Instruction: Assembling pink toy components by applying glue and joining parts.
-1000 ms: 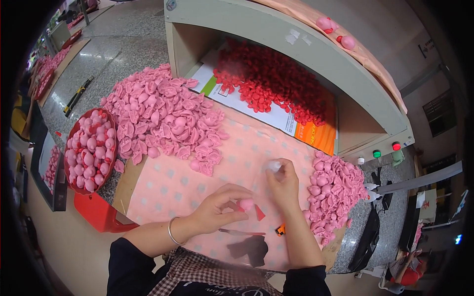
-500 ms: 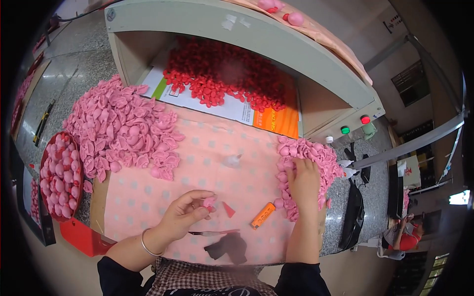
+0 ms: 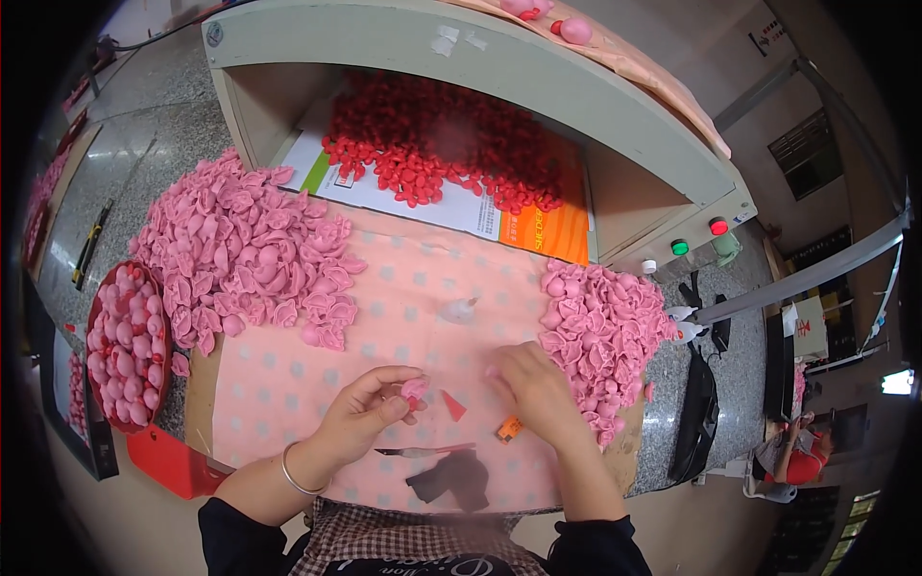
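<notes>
Between the thumb and fingers of my left hand [image 3: 370, 408] is a small pink moulded piece [image 3: 414, 389], held above the patterned pink cloth [image 3: 288, 384]. My right hand [image 3: 538, 389] hovers over the cloth to the right, its fingertips closed on another small pink piece [image 3: 492, 372] that is only partly visible. Under the right wrist, a flat orange packet [image 3: 508, 429] shows just one end. A red triangular scrap [image 3: 452, 406] lies between the hands. Nearer to me are a thin dark tool [image 3: 418, 450] and a dark grey rag [image 3: 451, 480].
Pink petal-like pieces form heaps at left [image 3: 240, 250] and right [image 3: 610, 331]. Beyond the cloth, a grey open-fronted box [image 3: 432, 38] shelters many red pieces [image 3: 413, 173]. A small whitish nozzle-tipped bottle [image 3: 457, 309] lies mid-cloth. A red basket [image 3: 165, 384] of pink balls stands left.
My right hand has come out of the right heap toward the middle with a pink piece, now covering part of the orange packet. My left hand keeps its piece in nearly the same place.
</notes>
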